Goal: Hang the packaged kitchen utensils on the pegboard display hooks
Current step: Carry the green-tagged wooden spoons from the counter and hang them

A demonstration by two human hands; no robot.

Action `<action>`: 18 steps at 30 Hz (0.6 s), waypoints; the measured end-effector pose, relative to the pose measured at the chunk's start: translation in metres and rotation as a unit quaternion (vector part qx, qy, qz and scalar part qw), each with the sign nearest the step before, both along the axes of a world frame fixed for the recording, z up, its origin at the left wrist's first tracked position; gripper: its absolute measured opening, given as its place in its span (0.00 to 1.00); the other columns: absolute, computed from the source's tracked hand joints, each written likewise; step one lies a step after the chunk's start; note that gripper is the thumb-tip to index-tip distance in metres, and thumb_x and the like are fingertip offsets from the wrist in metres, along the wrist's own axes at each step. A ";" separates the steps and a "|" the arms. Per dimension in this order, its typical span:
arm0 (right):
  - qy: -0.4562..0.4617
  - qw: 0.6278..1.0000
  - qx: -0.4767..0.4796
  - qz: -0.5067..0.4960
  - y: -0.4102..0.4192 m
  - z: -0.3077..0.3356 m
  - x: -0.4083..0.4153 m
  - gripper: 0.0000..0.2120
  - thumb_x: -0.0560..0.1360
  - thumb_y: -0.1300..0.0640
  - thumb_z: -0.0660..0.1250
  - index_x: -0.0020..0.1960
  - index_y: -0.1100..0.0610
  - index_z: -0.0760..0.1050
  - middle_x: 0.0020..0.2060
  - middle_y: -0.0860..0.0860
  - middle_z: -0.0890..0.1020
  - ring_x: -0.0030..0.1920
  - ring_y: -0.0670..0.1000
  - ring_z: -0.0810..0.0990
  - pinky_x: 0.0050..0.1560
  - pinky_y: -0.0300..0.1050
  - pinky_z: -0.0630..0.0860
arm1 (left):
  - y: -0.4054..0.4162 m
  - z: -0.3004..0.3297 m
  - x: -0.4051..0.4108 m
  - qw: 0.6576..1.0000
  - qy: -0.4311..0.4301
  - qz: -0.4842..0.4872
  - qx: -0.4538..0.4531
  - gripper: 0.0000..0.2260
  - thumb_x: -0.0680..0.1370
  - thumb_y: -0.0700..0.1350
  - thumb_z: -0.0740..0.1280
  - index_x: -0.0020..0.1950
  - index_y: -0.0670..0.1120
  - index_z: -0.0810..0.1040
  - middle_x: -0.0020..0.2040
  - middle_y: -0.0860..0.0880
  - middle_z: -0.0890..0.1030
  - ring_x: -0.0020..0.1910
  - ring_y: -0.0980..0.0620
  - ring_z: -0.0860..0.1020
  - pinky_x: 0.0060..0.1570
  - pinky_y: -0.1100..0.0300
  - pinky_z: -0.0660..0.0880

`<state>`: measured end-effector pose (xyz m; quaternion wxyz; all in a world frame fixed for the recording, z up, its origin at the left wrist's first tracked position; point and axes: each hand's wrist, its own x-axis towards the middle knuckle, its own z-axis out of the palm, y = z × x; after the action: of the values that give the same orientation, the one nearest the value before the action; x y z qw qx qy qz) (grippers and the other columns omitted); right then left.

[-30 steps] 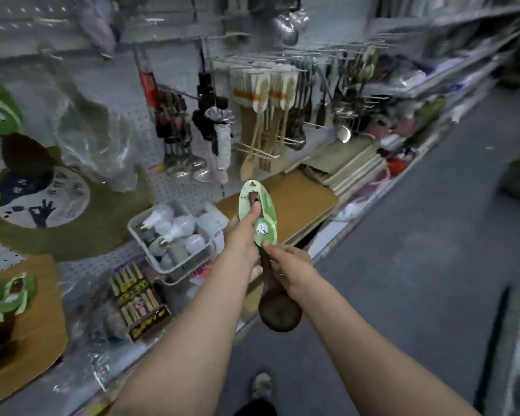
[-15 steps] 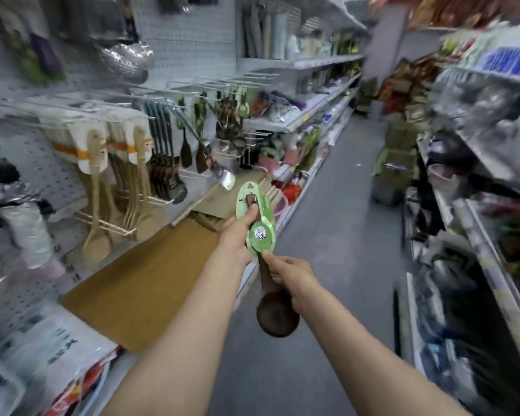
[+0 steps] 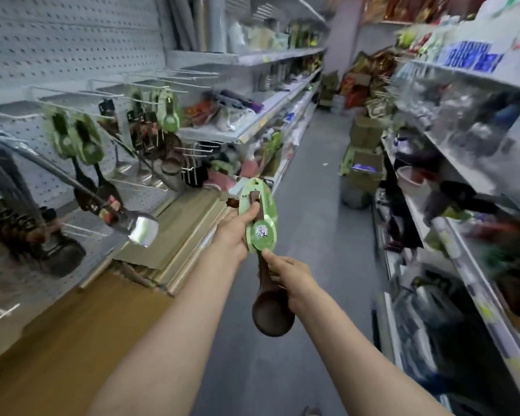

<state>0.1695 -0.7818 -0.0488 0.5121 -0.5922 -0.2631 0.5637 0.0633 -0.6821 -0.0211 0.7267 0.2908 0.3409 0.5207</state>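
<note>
The left hand (image 3: pixel 237 229) grips the upper part of a dark brown wooden ladle with a green oval cardboard label (image 3: pixel 261 235), its thumb pressed across the front of the card and its fingers curled behind. The right hand (image 3: pixel 288 276) is clamped lower down, fingers wrapped round the brown handle just under the card's bottom edge, thumb tip touching that edge.

The ladle is held upright in mid-air over the grey aisle floor (image 3: pixel 312 235), between the two forearms and apart from any hook. Its round, deep bowl hangs at the bottom, below the right hand. The card is pale green with a darker green rim, a white round emblem near its lower end and a small hanging hole at the top; the top of the handle shows through the card's middle.

To the left stands the white perforated pegboard (image 3: pixel 57 40) with white wire hooks (image 3: pixel 150 85). On these hang several matching ladles with green cards (image 3: pixel 86 142) and another green-carded one (image 3: pixel 168 111) further along. A shiny metal spatula (image 3: pixel 138 226) juts out nearer the camera. Below lie tan wooden boards (image 3: pixel 186 223).
</note>
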 end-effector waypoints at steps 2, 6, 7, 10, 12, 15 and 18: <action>0.010 1.000 -0.001 0.012 0.043 -0.009 0.025 0.13 0.72 0.51 0.78 0.45 0.60 0.82 0.40 0.57 0.84 0.40 0.55 0.80 0.38 0.42 0.80 | 0.041 -0.005 0.023 1.000 0.004 0.006 -0.014 0.06 0.80 0.38 0.67 0.54 0.46 0.82 0.48 0.43 0.85 0.41 0.47 0.85 0.42 0.52 0.83; 0.028 0.998 -0.003 0.057 0.143 -0.015 0.074 0.15 0.72 0.50 0.79 0.48 0.60 0.82 0.40 0.59 0.81 0.39 0.55 0.77 0.37 0.42 0.76 | 0.130 -0.003 0.068 0.999 0.017 0.038 -0.024 0.06 0.80 0.40 0.68 0.56 0.44 0.81 0.41 0.44 0.86 0.35 0.48 0.85 0.33 0.55 0.81; 0.028 0.997 -0.004 0.068 0.169 -0.014 0.088 0.14 0.72 0.50 0.78 0.48 0.60 0.82 0.38 0.57 0.82 0.35 0.54 0.77 0.35 0.40 0.76 | 0.152 0.001 0.080 0.999 0.019 0.045 -0.024 0.05 0.80 0.40 0.67 0.55 0.43 0.81 0.39 0.44 0.86 0.34 0.48 0.85 0.31 0.55 0.81; 0.014 0.995 -0.008 0.103 0.248 -0.002 0.133 0.11 0.73 0.50 0.78 0.45 0.57 0.81 0.30 0.50 0.81 0.26 0.46 0.76 0.32 0.38 0.75 | 0.218 0.015 0.120 0.996 0.015 0.079 -0.039 0.06 0.79 0.40 0.69 0.54 0.40 0.80 0.40 0.40 0.85 0.33 0.44 0.85 0.30 0.53 0.81; 0.007 0.992 -0.006 0.123 0.297 0.007 0.158 0.10 0.73 0.50 0.77 0.45 0.56 0.81 0.29 0.47 0.82 0.25 0.44 0.77 0.32 0.38 0.74 | 0.258 0.023 0.141 0.993 0.009 0.108 -0.048 0.08 0.77 0.40 0.72 0.55 0.40 0.81 0.47 0.38 0.85 0.36 0.42 0.84 0.32 0.50 0.82; 0.019 0.989 0.004 0.145 0.369 0.016 0.177 0.10 0.75 0.52 0.76 0.51 0.58 0.83 0.28 0.46 0.81 0.25 0.44 0.76 0.30 0.36 0.74 | 0.319 0.033 0.156 0.985 -0.001 0.164 -0.049 0.22 0.72 0.41 0.74 0.65 0.39 0.79 0.57 0.35 0.83 0.43 0.41 0.84 0.41 0.48 0.83; 0.048 0.982 0.000 0.183 0.428 0.011 0.169 0.13 0.75 0.51 0.75 0.54 0.60 0.82 0.29 0.47 0.78 0.26 0.46 0.73 0.28 0.36 0.72 | 0.372 0.033 0.149 0.977 0.009 0.203 -0.056 0.18 0.76 0.40 0.72 0.66 0.38 0.78 0.56 0.35 0.83 0.42 0.42 0.83 0.41 0.49 0.83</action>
<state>0.3386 -0.3536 -0.0373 0.4126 -0.5063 -0.3425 0.6754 0.2122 -0.3101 0.0121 0.6177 0.1785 0.4283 0.6350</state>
